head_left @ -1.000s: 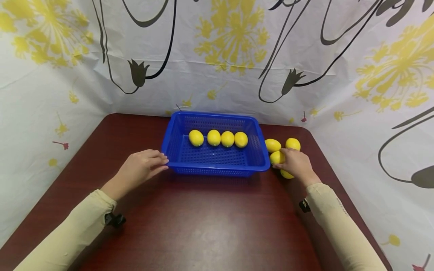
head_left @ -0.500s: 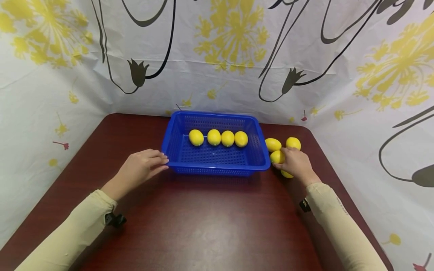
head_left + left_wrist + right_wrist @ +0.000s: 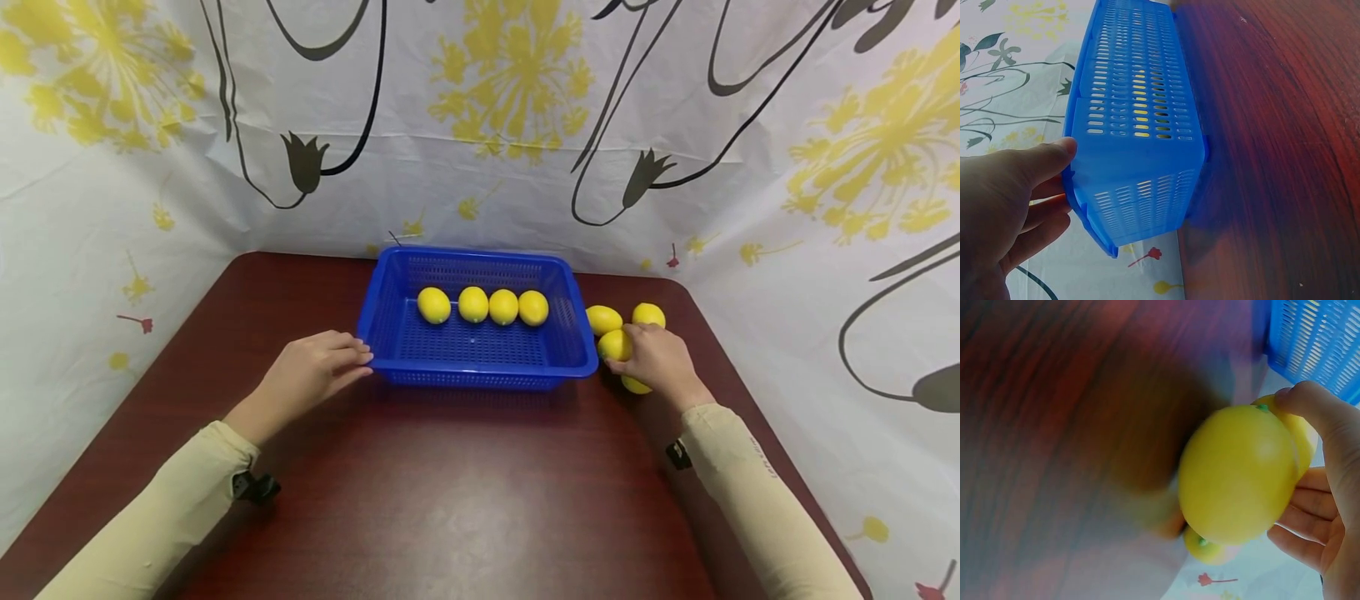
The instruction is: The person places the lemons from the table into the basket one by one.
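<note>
A blue perforated plastic basket (image 3: 472, 367) holds several yellow lemons in a row, among them a lemon (image 3: 433, 306) at the left end. My left hand (image 3: 318, 371) pinches the rim at its front left corner; in the left wrist view the thumb (image 3: 1054, 156) lies on the rim's outer side. Right of the basket, my right hand (image 3: 656, 362) grips a lemon (image 3: 613, 345) between thumb and fingers. Around it lie a lemon (image 3: 603, 320) by the basket wall, a lemon (image 3: 648, 314) farther back and a nearer lemon (image 3: 1235, 475), which partly hides the held one in the right wrist view.
The dark red wooden table (image 3: 465, 483) bears the basket and lemons. A white patterned sheet (image 3: 480, 192) hangs behind it and along both sides. Dark wrist cameras sit on both sleeves, the left wrist camera (image 3: 255, 487) being plainer to see.
My right hand, with the lemon in its grip, has shifted very slightly to the right. The left hand and the basket have stayed in place.
</note>
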The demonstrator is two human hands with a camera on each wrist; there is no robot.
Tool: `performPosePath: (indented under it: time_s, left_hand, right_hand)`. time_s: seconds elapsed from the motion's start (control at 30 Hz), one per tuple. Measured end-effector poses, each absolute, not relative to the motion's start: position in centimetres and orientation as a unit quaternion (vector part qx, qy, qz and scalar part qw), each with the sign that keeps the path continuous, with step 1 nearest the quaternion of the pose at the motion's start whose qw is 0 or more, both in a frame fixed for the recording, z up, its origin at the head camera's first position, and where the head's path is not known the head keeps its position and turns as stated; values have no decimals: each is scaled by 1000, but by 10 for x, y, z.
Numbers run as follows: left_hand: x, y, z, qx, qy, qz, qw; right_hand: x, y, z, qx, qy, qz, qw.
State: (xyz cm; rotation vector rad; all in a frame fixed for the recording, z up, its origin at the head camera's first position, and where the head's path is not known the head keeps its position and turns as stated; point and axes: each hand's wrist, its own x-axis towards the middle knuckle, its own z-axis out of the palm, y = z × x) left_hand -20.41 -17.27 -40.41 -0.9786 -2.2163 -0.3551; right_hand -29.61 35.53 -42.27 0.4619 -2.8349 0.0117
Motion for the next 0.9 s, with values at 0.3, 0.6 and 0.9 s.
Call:
performPosePath:
  time_s: [0.3, 0.6, 0.9]
  left_hand:
    - [-203, -172, -402, -374, -854, -137, 334]
    - [-204, -173, -403, -375, -854, -136, 335]
    - [-203, -173, -401, -376, -856, -133, 330]
  right_hand:
    - [-295, 356, -399, 169, -974, 3, 152]
    - [-290, 351, -369, 184, -968, 4, 170]
    - [-296, 345, -344, 203, -961, -1, 185]
